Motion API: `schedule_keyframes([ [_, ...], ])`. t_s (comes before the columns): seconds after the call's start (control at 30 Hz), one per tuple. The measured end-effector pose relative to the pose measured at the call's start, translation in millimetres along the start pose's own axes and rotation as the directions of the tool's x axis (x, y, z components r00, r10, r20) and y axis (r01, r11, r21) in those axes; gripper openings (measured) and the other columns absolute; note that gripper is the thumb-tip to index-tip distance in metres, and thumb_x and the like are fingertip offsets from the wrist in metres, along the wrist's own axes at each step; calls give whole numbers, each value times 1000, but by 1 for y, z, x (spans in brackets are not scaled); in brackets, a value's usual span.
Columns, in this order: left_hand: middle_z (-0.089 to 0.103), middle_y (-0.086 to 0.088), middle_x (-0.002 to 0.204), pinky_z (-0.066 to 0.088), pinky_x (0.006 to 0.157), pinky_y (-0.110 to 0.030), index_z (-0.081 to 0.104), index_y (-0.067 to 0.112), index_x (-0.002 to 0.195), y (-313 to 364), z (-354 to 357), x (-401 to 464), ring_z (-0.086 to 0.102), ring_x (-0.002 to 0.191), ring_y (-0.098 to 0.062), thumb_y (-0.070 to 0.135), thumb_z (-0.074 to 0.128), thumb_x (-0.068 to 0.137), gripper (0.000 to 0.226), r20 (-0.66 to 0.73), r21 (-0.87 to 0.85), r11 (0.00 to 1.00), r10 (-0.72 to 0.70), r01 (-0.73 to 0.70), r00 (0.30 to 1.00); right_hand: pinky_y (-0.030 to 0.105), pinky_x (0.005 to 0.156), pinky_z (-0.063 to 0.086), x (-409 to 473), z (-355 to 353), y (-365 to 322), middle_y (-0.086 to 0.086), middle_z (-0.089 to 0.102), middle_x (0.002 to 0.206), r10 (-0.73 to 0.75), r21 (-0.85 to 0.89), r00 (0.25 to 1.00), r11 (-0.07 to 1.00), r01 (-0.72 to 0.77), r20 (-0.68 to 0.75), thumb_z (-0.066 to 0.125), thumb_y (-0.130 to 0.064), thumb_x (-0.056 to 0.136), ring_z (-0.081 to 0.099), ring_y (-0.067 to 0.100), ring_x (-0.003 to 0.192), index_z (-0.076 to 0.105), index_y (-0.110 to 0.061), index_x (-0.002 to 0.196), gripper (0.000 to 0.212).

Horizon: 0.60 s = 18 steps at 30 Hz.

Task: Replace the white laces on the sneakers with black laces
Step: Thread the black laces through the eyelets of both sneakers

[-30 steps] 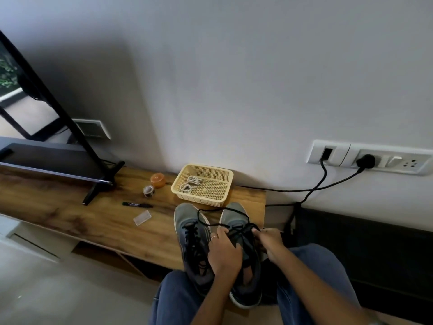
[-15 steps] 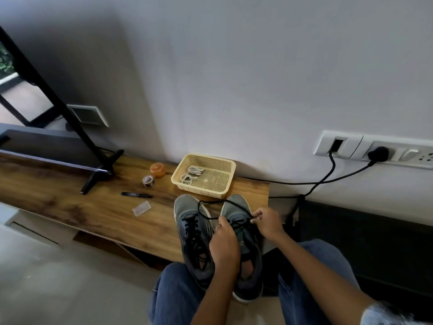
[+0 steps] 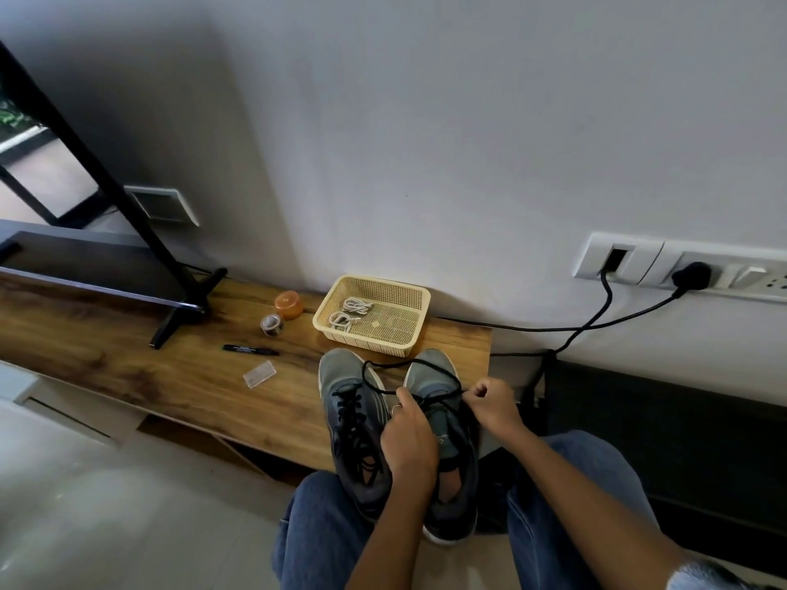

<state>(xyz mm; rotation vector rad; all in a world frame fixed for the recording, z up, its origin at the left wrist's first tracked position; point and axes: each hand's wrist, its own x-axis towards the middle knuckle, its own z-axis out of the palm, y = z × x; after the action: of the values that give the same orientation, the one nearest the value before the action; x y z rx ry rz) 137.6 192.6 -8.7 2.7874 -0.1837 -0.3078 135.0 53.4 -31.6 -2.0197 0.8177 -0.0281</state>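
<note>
Sneakers sat side by side at the wooden bench's [image 3: 127, 368] edge: the left sneaker [image 3: 353, 423] already laced black, white laces [image 3: 349, 313] lying in the basket [image 3: 415, 321] behind. Over the right sneaker [image 3: 447, 436], the left hand [image 3: 411, 440] and right hand [image 3: 489, 404] each pinched the black lace [image 3: 409, 368].

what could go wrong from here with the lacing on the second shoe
The black lace loops loosely past the toes between both hands, so it may twist or thread unevenly as the right hand pulls. The right sneaker overhangs the table edge, steadied by the left hand; a hard tug might tip it off.
</note>
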Motion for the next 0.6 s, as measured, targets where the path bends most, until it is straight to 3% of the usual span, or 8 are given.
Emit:
schedule_keyframes([
  [0.33,61,-8,114,51,74,-28,33,11,119,6,-7,-3,65,100,-24,10,55,90,36,49,-82,994,-72,76,996,27,50,30,-2,7,0,4,42,58,184,232,977,960,-154,-112,59,-1,83,38,16,55,39,-12,56,35],
  [0.5,61,-8,113,52,76,-30,31,9,125,1,-8,-2,65,100,-24,7,50,91,39,30,-100,991,-87,89,996,36,50,48,2,8,6,9,43,65,405,468,905,830,-303,-132,54,-2,89,44,19,52,36,-11,62,33],
  [0.6,61,-8,113,52,76,-30,29,8,127,0,-9,-2,64,100,-24,7,49,91,41,21,-103,991,-84,86,996,31,45,46,4,8,7,8,41,68,447,518,887,789,-331,-114,52,-2,91,44,18,55,34,-11,65,33],
])
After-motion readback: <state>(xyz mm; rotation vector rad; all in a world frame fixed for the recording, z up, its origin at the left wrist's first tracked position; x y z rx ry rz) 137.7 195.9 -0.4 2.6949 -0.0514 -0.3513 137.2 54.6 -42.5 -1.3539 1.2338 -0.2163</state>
